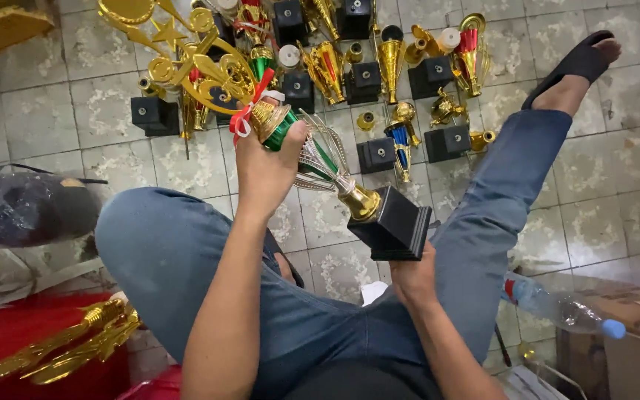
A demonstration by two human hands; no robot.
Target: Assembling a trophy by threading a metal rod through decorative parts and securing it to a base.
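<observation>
Both forearms rise from the bottom edge of the frame, over legs in blue jeans [187,259]. Lower centre: the right hand [414,275] cups the underside of the black square base [394,224] of a trophy [327,167]; its fingers are hidden behind the base, so how far they close cannot be told. Centre: the left hand [267,167] is clamped around the trophy's green-and-gold upper stem, just below a red and white ribbon [246,118]. The trophy lies tilted, base toward lower right, its ornate gold top [187,59] with star and scrolls reaching to the upper left of the frame.

Lower left: gold trophy parts [61,344] rest on a red surface [9,333]. Left edge: a dark plastic bag [27,207] lies on the floor. Lower right: a clear plastic bottle with blue cap [561,305] lies beside a cardboard box [631,348].

Upper right: the person's foot in a black sandal [578,63] rests on the tiled floor [609,185]. Top centre: loose black bases [155,115], gold cups with red, green and blue stems [390,63] and small gold fittings are spread across the tiles. Upper left corner: a yellow wooden object [5,26], partly cut off.
</observation>
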